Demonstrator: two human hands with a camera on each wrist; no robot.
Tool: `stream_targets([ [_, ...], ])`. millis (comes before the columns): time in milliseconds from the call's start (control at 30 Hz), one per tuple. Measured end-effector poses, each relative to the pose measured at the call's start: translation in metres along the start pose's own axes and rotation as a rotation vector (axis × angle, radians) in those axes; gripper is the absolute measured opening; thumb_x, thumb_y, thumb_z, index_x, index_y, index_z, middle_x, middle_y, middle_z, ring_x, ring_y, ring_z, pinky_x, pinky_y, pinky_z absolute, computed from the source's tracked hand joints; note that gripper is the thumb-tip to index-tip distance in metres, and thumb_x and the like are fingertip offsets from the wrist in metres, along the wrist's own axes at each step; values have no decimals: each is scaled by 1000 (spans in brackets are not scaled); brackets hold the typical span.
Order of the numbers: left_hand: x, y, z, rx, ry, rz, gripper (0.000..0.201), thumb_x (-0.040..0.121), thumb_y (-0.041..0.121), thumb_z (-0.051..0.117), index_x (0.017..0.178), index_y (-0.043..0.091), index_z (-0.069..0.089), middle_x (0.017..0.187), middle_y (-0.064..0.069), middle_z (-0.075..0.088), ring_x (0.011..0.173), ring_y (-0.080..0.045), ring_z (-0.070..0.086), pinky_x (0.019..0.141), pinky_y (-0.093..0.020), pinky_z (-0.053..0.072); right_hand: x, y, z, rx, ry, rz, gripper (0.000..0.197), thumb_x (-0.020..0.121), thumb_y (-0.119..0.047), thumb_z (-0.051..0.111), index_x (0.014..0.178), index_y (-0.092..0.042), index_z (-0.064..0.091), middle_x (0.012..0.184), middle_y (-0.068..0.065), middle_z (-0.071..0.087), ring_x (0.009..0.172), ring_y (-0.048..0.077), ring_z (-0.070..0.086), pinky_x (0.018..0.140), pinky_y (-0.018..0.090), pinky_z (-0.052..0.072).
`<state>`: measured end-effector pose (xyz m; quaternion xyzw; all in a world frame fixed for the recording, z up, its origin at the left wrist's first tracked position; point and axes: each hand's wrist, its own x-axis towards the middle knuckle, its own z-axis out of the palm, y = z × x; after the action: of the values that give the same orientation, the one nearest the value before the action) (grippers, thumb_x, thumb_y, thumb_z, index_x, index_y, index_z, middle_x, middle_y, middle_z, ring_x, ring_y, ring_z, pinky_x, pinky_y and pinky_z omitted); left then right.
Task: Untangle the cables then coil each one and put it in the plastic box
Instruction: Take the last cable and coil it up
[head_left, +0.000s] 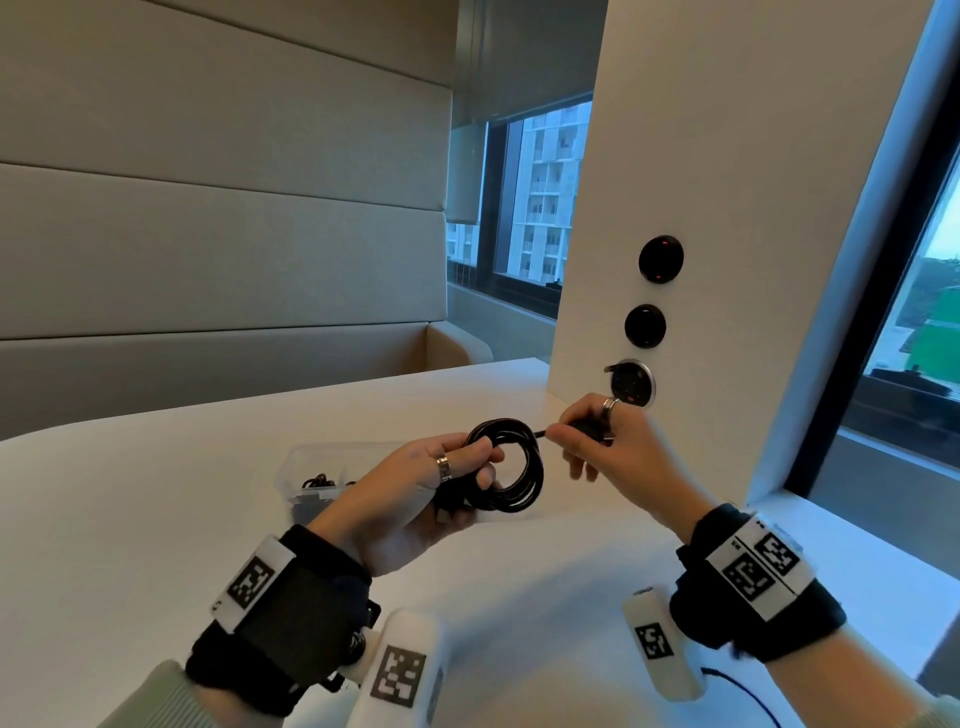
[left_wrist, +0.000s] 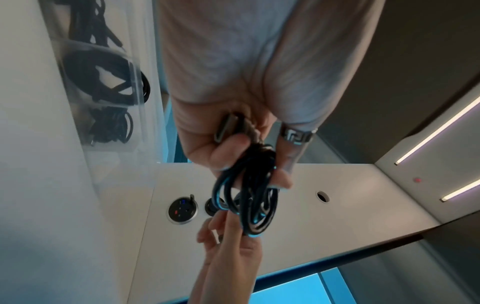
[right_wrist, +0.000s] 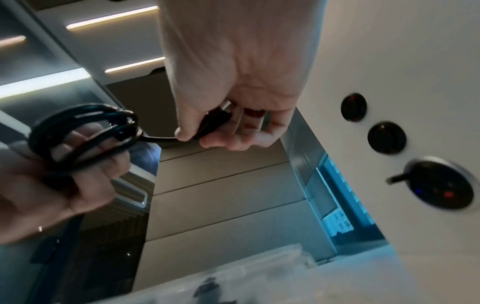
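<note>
A black cable (head_left: 511, 467) is wound into a round coil of several loops, held above the white table. My left hand (head_left: 441, 475) grips the coil (left_wrist: 249, 197) with fingers through the loops, a metal plug end (left_wrist: 228, 127) tucked against its palm. My right hand (head_left: 587, 441) pinches the cable's free end, a black plug (right_wrist: 213, 123), just right of the coil (right_wrist: 80, 135). The clear plastic box (head_left: 332, 467) sits on the table behind my left hand and holds other black cables (left_wrist: 103, 82).
A white pillar (head_left: 675, 208) rises at the right with three round black sockets (head_left: 644, 325) close to my right hand. Padded wall panels stand behind the table (head_left: 156, 519). Windows lie to the right.
</note>
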<state>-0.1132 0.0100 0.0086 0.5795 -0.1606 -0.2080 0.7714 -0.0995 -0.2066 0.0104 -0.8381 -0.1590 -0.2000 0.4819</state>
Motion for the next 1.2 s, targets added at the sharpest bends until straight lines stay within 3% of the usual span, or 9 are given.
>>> stream_targets([
  [167, 2, -4, 2, -83, 39, 0, 13, 87, 23, 53, 81, 12, 58, 58, 2, 50, 64, -10, 52, 51, -18, 37, -7, -12, 13, 786, 54, 345, 9, 76, -9, 66, 81, -8, 59, 58, 1, 58, 50, 10, 58, 46, 18, 49],
  [233, 3, -6, 4, -97, 53, 9, 15, 90, 21, 51, 79, 13, 57, 58, 2, 50, 62, -9, 52, 49, -17, 37, -9, -17, 24, 949, 58, 448, 7, 85, -10, 60, 79, -9, 58, 56, -1, 58, 49, 8, 58, 47, 17, 50],
  [400, 5, -8, 8, -159, 105, 114, 10, 90, 15, 53, 86, 10, 59, 59, 0, 53, 71, -14, 55, 61, -25, 38, -10, -29, 36, 988, 1, 470, 29, 98, -23, 42, 81, -8, 60, 70, 6, 66, 62, 17, 65, 55, 24, 55],
  [600, 4, -7, 9, -127, 151, 102, 17, 79, 27, 61, 76, 11, 58, 52, 0, 47, 58, -13, 58, 79, -37, 46, -9, -34, 44, 931, 105, 410, 29, 100, -26, 36, 85, -7, 51, 68, 4, 68, 52, 15, 61, 52, 25, 52],
  [800, 0, -5, 4, -48, 43, -80, 29, 76, 39, 58, 55, 19, 56, 51, 5, 42, 58, -10, 52, 68, -28, 43, -14, -28, 43, 863, 174, 400, 26, 100, -27, 37, 89, -6, 48, 73, 8, 66, 49, 20, 61, 43, 25, 51],
  [933, 4, -6, 6, -47, 105, -120, 30, 90, 27, 54, 62, 17, 53, 48, 6, 43, 51, -8, 52, 59, -25, 45, -16, -27, 39, 565, 262, 70, 17, 99, -20, 41, 90, -11, 53, 75, 9, 63, 48, 16, 59, 41, 25, 49],
  [1067, 7, -7, 6, 34, 201, -92, 26, 94, 22, 49, 69, 15, 51, 47, 6, 45, 44, -7, 50, 49, -21, 45, -19, -19, 29, -400, 220, -623, 26, 95, -20, 49, 120, -22, 56, 87, 2, 68, 63, 17, 61, 54, 26, 53],
  [1133, 7, -6, 4, 59, 234, -76, 21, 95, 19, 48, 77, 12, 58, 51, 4, 48, 48, -9, 50, 48, -21, 46, -20, -16, 26, -818, 154, -816, 40, 87, -1, 50, 124, -16, 58, 93, 4, 68, 65, 22, 63, 50, 28, 52],
  [1200, 6, -1, 1, 40, 239, -77, 19, 95, 20, 49, 87, 9, 61, 59, -1, 52, 60, -14, 53, 49, -24, 51, -22, -22, 24, -987, 98, -901, 41, 83, 1, 42, 116, -10, 64, 92, 6, 68, 62, 22, 62, 44, 24, 49],
])
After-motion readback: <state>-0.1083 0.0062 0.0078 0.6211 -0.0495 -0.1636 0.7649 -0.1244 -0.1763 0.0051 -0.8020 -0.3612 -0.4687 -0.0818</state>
